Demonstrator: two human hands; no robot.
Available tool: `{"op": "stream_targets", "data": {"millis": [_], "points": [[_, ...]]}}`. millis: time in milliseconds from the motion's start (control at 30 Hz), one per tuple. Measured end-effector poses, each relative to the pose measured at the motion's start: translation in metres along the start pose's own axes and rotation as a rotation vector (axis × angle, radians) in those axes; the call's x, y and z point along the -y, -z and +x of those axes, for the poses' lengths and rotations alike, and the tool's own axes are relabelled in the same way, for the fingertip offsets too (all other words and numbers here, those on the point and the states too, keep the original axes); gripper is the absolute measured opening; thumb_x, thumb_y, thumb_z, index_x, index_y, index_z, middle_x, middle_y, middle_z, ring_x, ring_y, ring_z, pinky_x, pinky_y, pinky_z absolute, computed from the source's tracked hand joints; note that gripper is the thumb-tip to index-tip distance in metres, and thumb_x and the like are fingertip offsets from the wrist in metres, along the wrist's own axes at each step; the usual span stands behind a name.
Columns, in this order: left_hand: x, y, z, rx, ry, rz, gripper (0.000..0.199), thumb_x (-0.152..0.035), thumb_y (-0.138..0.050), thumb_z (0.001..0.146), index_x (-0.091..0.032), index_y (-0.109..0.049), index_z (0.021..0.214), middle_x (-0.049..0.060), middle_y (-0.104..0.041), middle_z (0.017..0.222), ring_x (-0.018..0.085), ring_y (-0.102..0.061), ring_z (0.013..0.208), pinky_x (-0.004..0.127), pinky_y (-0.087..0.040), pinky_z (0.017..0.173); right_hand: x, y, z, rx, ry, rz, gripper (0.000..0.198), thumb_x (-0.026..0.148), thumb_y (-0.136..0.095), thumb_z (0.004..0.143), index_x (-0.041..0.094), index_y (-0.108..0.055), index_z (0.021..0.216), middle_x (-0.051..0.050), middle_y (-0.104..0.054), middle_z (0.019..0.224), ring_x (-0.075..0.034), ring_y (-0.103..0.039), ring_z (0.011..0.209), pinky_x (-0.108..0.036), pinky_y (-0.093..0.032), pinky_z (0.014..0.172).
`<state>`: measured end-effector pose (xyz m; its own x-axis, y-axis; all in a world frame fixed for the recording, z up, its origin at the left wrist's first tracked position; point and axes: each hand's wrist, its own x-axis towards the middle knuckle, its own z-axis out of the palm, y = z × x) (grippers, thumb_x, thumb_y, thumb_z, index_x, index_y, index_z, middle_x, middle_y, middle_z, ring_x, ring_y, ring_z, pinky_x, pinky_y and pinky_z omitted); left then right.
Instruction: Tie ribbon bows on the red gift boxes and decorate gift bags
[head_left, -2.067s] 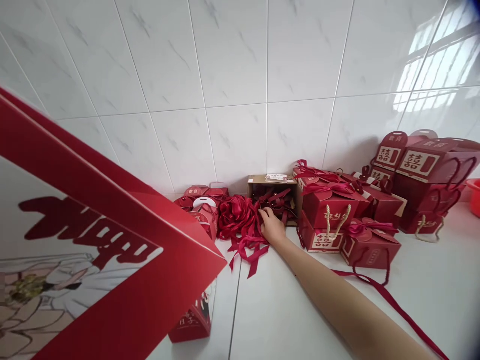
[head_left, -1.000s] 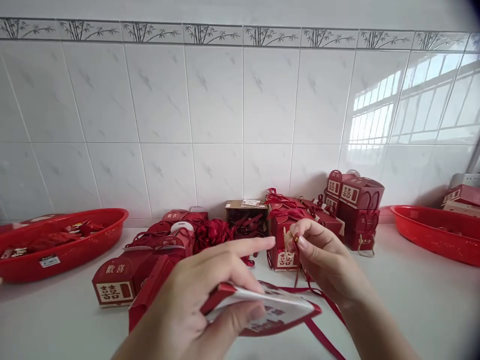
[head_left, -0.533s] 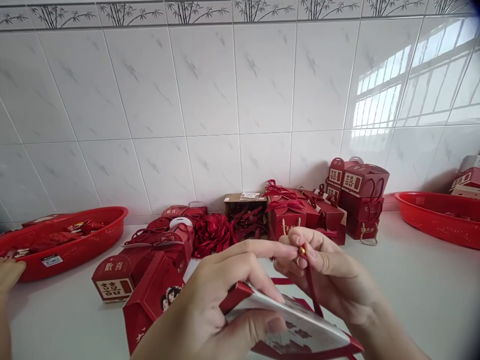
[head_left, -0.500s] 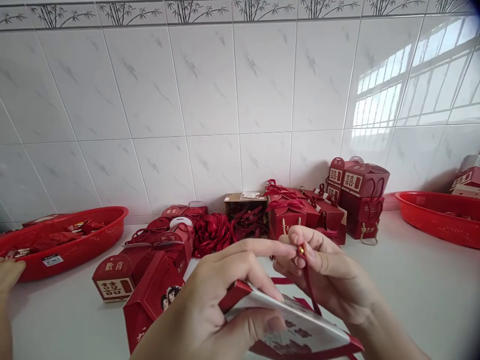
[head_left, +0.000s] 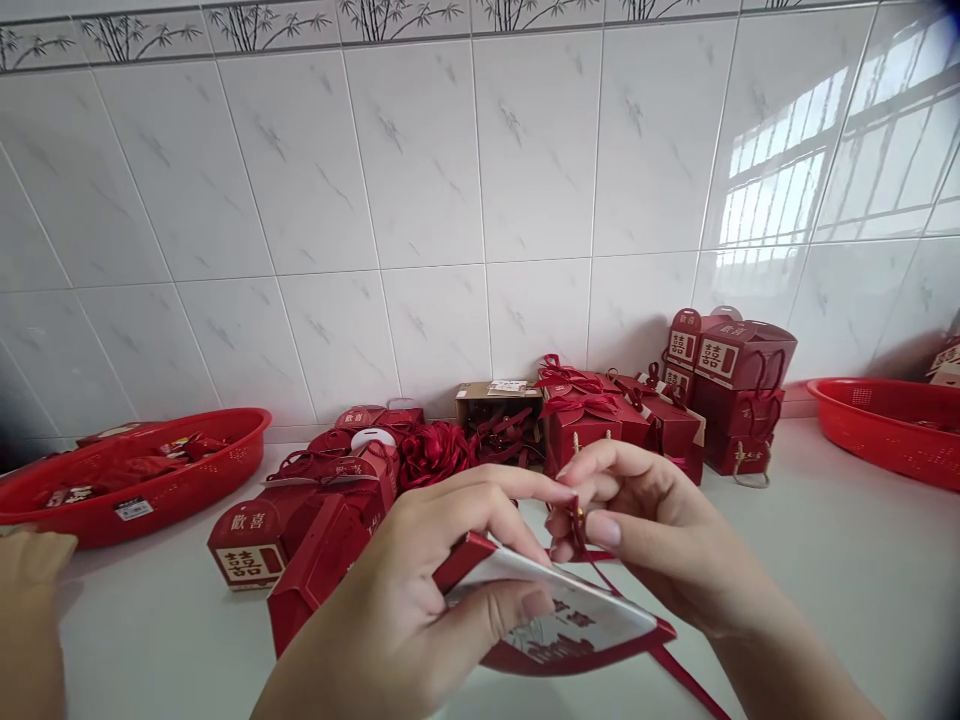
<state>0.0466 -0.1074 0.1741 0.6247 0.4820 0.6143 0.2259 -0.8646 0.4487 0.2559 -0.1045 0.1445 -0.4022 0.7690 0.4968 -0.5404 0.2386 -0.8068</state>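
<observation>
My left hand (head_left: 412,600) grips a red gift box (head_left: 577,625) with a pale printed panel, thumb on the panel and fingers over the top edge. Its index finger reaches across to the fingertips of my right hand (head_left: 660,540). Those fingertips pinch a thin red ribbon (head_left: 686,682) close to a small gold bead (head_left: 580,513). The ribbon runs down past the box and trails off at the lower right. Behind my left hand stands another red box (head_left: 311,575), partly hidden by the wrist.
Red baskets stand left (head_left: 251,450) and right (head_left: 862,425), the left one holding small packets. Red boxes (head_left: 746,355) are stacked by the wall. A ribbon pile (head_left: 435,455) lies beside an open carton (head_left: 474,405). Another person's hand (head_left: 34,565) is at the left edge.
My right fingertips have shifted slightly left along with the ribbon and bead. The held box has tilted, its right end rising. The other person's hand at the left reaches further into view.
</observation>
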Motion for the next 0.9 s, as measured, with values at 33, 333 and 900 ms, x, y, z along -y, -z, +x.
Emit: {"op": "stream_targets", "data": {"millis": [33, 333, 900], "points": [[0.0002, 0.0004, 0.0002, 0.001, 0.004, 0.001, 0.013, -0.014, -0.066, 0.084, -0.024, -0.059, 0.089, -0.001, -0.066, 0.120, 0.014, -0.065, 0.104, 0.024, -0.048, 0.091, -0.0006, 0.0005, -0.0001, -0.013, 0.007, -0.019, 0.017, 0.015, -0.073, 0.080, 0.022, -0.071, 0.096, 0.000, -0.074, 0.078, -0.010, -0.071, 0.073, -0.021, -0.058, 0.070], [-0.0011, 0.0027, 0.0002, -0.019, -0.030, -0.023, 0.015, -0.013, -0.069, 0.082, -0.023, -0.060, 0.089, 0.003, -0.067, 0.108, 0.017, -0.063, 0.107, 0.025, -0.050, 0.088, -0.0011, 0.0013, -0.0036, -0.044, 0.220, -0.342, 0.030, 0.008, -0.076, 0.076, 0.027, -0.076, 0.099, 0.000, -0.075, 0.078, -0.010, -0.070, 0.069, -0.016, -0.058, 0.061], [-0.0076, 0.0019, 0.0007, -0.010, -0.047, -0.100, 0.014, -0.014, -0.070, 0.080, -0.023, -0.061, 0.086, 0.000, -0.069, 0.114, 0.015, -0.067, 0.097, 0.024, -0.052, 0.086, 0.0028, -0.0002, -0.0054, 0.044, 0.495, -0.601, 0.021, 0.012, -0.070, 0.082, 0.029, -0.079, 0.091, -0.003, -0.072, 0.079, -0.014, -0.067, 0.071, -0.023, -0.055, 0.061]]}}
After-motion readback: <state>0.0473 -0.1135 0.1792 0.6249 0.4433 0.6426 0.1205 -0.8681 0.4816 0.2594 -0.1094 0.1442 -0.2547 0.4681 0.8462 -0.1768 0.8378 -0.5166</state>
